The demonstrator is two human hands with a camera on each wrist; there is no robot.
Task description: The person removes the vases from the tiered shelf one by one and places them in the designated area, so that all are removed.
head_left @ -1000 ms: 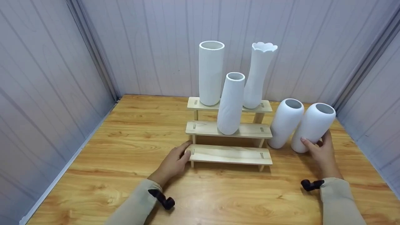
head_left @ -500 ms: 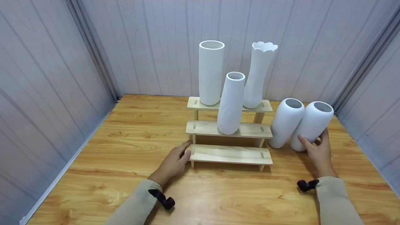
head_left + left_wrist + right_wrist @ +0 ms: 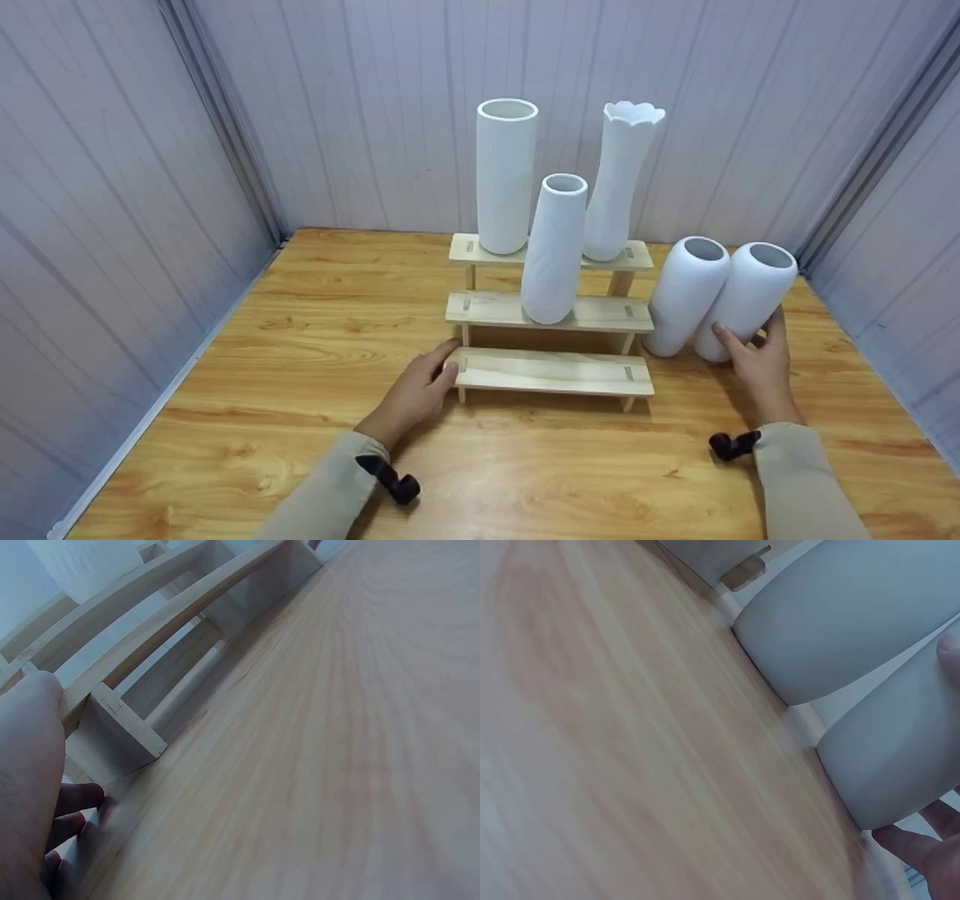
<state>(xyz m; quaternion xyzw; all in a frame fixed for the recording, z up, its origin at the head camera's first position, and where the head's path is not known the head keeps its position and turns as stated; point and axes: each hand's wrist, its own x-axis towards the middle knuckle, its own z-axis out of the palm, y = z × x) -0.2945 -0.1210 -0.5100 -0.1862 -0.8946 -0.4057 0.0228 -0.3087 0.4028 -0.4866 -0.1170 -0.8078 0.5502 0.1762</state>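
Rightmost vase (image 3: 748,289), clasped by right grip (image 3: 763,373), has tabletop (image 3: 844,382) room rightward; left grip (image 3: 412,388) holds stand edge (image 3: 471,375).

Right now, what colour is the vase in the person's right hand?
The vase is plain white; the head view shows it best.

Table (image 3: 315,352), wood-grained: is bearing a three-tier stand (image 3: 551,366) of pale wood and, just right of it, a rounded white vase (image 3: 686,300) and a matching vase (image 3: 750,289), standing side by side. Top shelf (image 3: 462,247): is supporting a ribbed vase (image 3: 506,180), left, and a scallop-rimmed vase (image 3: 619,180), right. Middle shelf (image 3: 604,311): is carrying a tapered vase (image 3: 555,251)
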